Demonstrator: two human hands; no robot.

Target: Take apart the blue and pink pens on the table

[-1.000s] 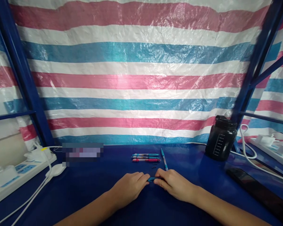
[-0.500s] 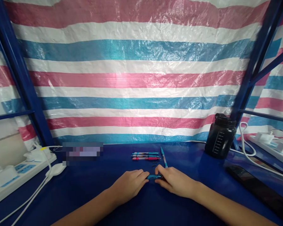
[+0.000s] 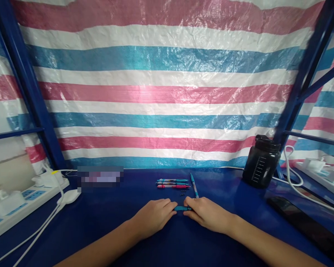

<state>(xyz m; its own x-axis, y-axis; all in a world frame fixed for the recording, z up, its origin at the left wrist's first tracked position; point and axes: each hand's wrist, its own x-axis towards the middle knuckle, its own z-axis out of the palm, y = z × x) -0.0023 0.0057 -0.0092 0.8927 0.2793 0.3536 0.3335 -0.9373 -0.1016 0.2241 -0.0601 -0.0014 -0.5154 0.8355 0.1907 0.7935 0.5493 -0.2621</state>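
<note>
Between my two hands, a short teal pen barrel [image 3: 181,208] is held level just above the blue desk. My left hand [image 3: 157,215] pinches its left end with thumb and fingers. The right end, dark at the tip, is in the pinch of my right hand [image 3: 202,211]. Beyond them, two blue pens [image 3: 172,181] and a red pen [image 3: 172,186] lie side by side. A lone blue pen [image 3: 194,184] slants behind my right hand. Small dark pieces [image 3: 183,193] rest between these pens and my fingers, too tiny to name.
A black bottle [image 3: 261,161] stands at the back right, with a dark phone-like slab [image 3: 303,222] in front of it. White power strips [image 3: 30,202] with cables lie at both sides. A blurred-out item [image 3: 100,177] sits at the back left. Striped sheeting [image 3: 167,92] hangs behind.
Both hands keep their grip on the pen barrel, which seems turned slightly about its length. The view has shifted a little; the other pens lie as before.
</note>
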